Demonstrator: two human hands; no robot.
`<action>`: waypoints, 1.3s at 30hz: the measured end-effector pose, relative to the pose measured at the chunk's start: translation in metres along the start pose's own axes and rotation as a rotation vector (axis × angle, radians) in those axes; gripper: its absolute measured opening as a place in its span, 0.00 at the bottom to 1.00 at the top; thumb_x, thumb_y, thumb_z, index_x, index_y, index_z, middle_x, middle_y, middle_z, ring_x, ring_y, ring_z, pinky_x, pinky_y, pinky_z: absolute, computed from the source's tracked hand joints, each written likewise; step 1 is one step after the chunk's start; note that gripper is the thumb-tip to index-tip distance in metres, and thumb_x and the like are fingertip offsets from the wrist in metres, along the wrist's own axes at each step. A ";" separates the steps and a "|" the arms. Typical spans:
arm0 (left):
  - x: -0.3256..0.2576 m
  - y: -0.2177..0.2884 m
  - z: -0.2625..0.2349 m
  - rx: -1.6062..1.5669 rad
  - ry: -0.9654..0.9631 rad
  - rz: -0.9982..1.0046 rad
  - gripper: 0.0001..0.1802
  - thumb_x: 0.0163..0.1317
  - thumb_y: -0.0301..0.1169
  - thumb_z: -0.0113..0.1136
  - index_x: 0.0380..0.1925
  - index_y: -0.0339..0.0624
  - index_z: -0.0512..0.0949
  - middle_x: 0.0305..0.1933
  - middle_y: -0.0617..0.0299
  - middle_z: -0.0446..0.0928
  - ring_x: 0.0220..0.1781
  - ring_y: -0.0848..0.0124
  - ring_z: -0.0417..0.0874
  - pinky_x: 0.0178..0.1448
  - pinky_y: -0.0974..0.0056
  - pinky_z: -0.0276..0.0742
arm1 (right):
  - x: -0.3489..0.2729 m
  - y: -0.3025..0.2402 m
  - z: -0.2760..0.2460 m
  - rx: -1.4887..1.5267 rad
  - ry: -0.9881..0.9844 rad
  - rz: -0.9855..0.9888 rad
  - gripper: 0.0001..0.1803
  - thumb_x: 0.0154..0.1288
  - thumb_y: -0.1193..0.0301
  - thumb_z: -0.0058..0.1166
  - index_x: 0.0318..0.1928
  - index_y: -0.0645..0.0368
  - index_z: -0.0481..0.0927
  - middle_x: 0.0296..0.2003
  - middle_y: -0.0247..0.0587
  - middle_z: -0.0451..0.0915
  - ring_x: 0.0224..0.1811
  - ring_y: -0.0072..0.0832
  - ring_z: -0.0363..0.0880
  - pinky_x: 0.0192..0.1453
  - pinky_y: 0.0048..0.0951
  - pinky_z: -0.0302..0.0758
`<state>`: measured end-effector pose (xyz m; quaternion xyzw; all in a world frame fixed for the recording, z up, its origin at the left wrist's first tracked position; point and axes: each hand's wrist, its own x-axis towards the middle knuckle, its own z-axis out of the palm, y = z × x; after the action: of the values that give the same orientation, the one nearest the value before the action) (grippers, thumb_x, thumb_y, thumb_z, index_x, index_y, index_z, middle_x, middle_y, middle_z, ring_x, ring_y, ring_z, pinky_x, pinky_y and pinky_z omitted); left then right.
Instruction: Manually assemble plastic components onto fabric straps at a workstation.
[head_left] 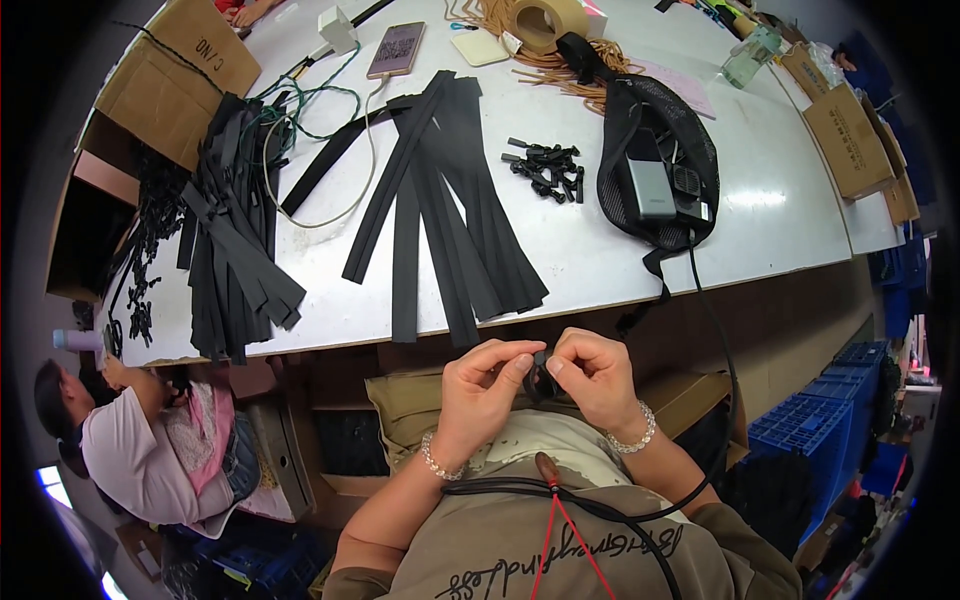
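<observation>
The left hand point(483, 385) and right hand point(592, 375) are meeting just below the white table point(780, 210) edge, both pinching a small black plastic clip point(541, 362) between thumb and fingertips — the clip is sitting between the two hands. Black straps point(450, 190) are lying fanned across the table — a pile of black clips point(545, 165) is resting beside them.

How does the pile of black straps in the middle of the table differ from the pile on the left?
The middle strap pile is fanned out flat, with single strips easy to tell apart; the left strap pile is bundled thick and tangled. The middle pile lies clear of the green cord, while the left pile overlaps it. Both are black, and both overhang the white table edge.
</observation>
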<state>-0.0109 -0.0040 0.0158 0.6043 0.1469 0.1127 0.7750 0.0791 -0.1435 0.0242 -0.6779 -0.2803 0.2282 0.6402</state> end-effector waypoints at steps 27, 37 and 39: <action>-0.003 0.010 -0.001 0.177 0.031 0.238 0.11 0.55 0.20 0.62 0.39 0.36 0.81 0.37 0.59 0.80 0.37 0.74 0.78 0.41 0.72 0.74 | -0.004 -0.008 0.004 -0.076 0.069 -0.161 0.07 0.60 0.75 0.57 0.30 0.66 0.76 0.27 0.37 0.74 0.26 0.21 0.69 0.29 0.20 0.66; 0.002 0.009 -0.008 0.193 -0.147 0.267 0.15 0.52 0.19 0.65 0.42 0.36 0.81 0.37 0.59 0.78 0.38 0.73 0.78 0.42 0.72 0.74 | -0.001 -0.006 -0.006 -0.115 -0.061 -0.265 0.04 0.57 0.78 0.58 0.32 0.64 0.75 0.26 0.41 0.74 0.22 0.27 0.70 0.25 0.24 0.66; 0.001 0.007 -0.008 0.217 -0.179 0.257 0.14 0.53 0.19 0.64 0.41 0.36 0.81 0.37 0.59 0.78 0.38 0.74 0.78 0.42 0.72 0.74 | 0.000 -0.006 -0.007 -0.115 -0.089 -0.252 0.04 0.58 0.78 0.57 0.31 0.65 0.75 0.25 0.40 0.73 0.22 0.28 0.70 0.25 0.24 0.66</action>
<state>-0.0125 0.0055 0.0208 0.7059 0.0102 0.1400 0.6943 0.0832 -0.1487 0.0304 -0.6622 -0.4038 0.1596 0.6108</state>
